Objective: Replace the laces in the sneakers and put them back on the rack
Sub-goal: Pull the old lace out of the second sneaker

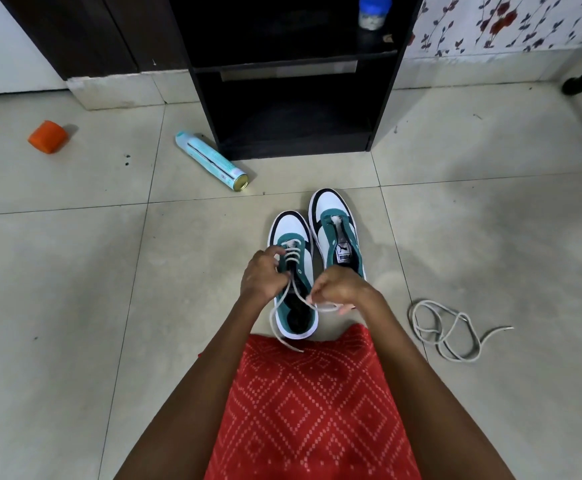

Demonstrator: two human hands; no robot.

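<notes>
Pale tiled floor (75,271) in front of a black rack (293,109). The left hand (261,277) grips the lace (293,252) at the eyelets of the near sneaker (289,226), and the right hand (339,289) pinches its other end. There are two sneakers side by side; the second sneaker (331,206) is unlaced. One spare lace (455,330) lies loose on the right. One spray can (210,161) lies beside the rack, one orange object (48,136) sits far left, and one jar (374,10) stands on a shelf.

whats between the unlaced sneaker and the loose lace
Only bare floor tiles between the unlaced sneaker and the loose lace, per the head view.
</notes>
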